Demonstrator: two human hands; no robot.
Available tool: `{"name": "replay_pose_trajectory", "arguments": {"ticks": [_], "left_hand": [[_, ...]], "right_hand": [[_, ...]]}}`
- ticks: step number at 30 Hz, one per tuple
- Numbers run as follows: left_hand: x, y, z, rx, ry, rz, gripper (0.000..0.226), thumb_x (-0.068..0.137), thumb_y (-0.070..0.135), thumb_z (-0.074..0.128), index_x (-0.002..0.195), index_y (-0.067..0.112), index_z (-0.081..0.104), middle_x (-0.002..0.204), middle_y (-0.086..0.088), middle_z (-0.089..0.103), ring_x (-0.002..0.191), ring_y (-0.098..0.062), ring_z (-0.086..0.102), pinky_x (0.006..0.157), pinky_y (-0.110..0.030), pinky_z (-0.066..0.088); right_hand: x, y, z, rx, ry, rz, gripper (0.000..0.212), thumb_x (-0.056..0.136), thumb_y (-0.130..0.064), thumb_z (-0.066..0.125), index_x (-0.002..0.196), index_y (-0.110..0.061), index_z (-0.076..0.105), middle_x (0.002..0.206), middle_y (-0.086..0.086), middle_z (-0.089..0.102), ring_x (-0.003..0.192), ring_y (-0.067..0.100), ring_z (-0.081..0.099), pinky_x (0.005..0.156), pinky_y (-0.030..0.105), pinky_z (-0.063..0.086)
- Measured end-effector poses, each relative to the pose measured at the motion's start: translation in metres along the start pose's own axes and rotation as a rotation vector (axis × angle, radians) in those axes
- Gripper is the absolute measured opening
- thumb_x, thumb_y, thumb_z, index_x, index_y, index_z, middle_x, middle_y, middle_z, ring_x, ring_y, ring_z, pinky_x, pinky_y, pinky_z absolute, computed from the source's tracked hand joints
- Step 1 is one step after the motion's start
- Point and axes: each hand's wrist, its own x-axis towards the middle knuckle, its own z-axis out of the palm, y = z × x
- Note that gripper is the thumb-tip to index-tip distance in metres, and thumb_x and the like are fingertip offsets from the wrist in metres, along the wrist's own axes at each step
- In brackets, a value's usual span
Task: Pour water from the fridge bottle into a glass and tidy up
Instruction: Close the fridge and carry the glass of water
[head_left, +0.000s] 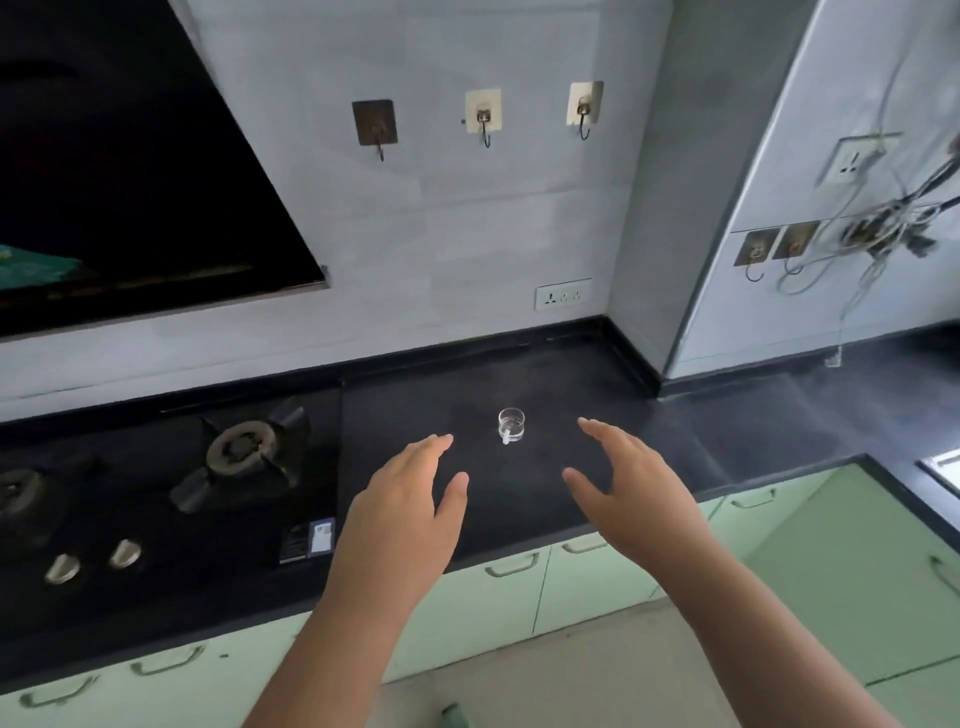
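At the far left, the dark chimney hood (130, 171) hangs over the gas stove (156, 493), whose burner (241, 449) and two knobs (93, 561) fill that end of the black table (701, 431). The stove's right edge sits just left of the left hand, so sideways room there is tight. Past it the table runs bare back to the raised lip at the wall and to the corner pillar on the right, leaving open room around the glass.

The left hand (405, 514) reaches forward over the table's front part, palm turned inward, fingers (431, 447) released and stretched together, thumb apart, gripping nothing. The glass (511, 425) stands upright on the table between the two hands, a little beyond the fingertips, touched by neither. It seems to hold some clear water, though the level is hard to read, and a small handle shows at its lower left. The right hand (634, 493) mirrors the left, palm inward, fingers loosely curved and released, holding nothing.

Green cabinet fronts (597, 587) run below the table's front edge. On the wall three hooks (485, 119) hang above a socket (563, 294). At far right, tangled cables (883, 228) are cut off by the frame.
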Motion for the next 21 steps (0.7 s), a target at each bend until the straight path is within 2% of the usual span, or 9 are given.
{"name": "replay_pose_trajectory", "arguments": {"ticks": [5, 13, 18, 21], "left_hand": [[0.089, -0.011, 0.044, -0.002, -0.096, 0.016, 0.047, 0.105, 0.045, 0.049, 0.151, 0.034, 0.047, 0.156, 0.014, 0.049, 0.142, -0.010, 0.047, 0.113, -0.038, 0.045], [0.207, -0.034, 0.119, 0.083, -0.367, 0.005, 0.050, 0.107, 0.044, 0.046, 0.154, 0.028, 0.043, 0.157, 0.005, 0.048, 0.139, -0.018, 0.052, 0.110, -0.042, 0.047], [0.249, -0.055, 0.174, 0.022, -0.509, -0.152, 0.048, 0.105, 0.042, 0.049, 0.151, 0.027, 0.047, 0.149, 0.005, 0.056, 0.133, -0.019, 0.056, 0.106, -0.040, 0.049], [0.270, -0.064, 0.209, -0.066, -0.585, -0.314, 0.047, 0.104, 0.041, 0.048, 0.149, 0.027, 0.046, 0.135, 0.006, 0.066, 0.117, -0.017, 0.062, 0.097, -0.036, 0.051]], "right_hand": [[0.066, 0.023, 0.010, -0.026, -0.019, 0.081, 0.062, 0.099, -0.048, 0.058, 0.156, -0.036, 0.035, 0.160, -0.016, 0.039, 0.144, 0.012, 0.042, 0.110, 0.035, 0.043], [0.164, 0.058, 0.037, -0.044, -0.107, 0.171, 0.066, 0.099, -0.045, 0.060, 0.159, -0.031, 0.034, 0.163, -0.008, 0.038, 0.136, 0.017, 0.050, 0.110, 0.036, 0.044], [0.224, 0.086, 0.072, -0.009, -0.271, 0.175, 0.070, 0.097, -0.040, 0.065, 0.159, -0.028, 0.034, 0.162, -0.003, 0.037, 0.140, 0.018, 0.048, 0.111, 0.030, 0.039], [0.268, 0.106, 0.097, 0.004, -0.369, 0.182, 0.073, 0.094, -0.037, 0.070, 0.158, -0.028, 0.036, 0.160, 0.001, 0.041, 0.138, 0.019, 0.051, 0.110, 0.032, 0.043]]}}
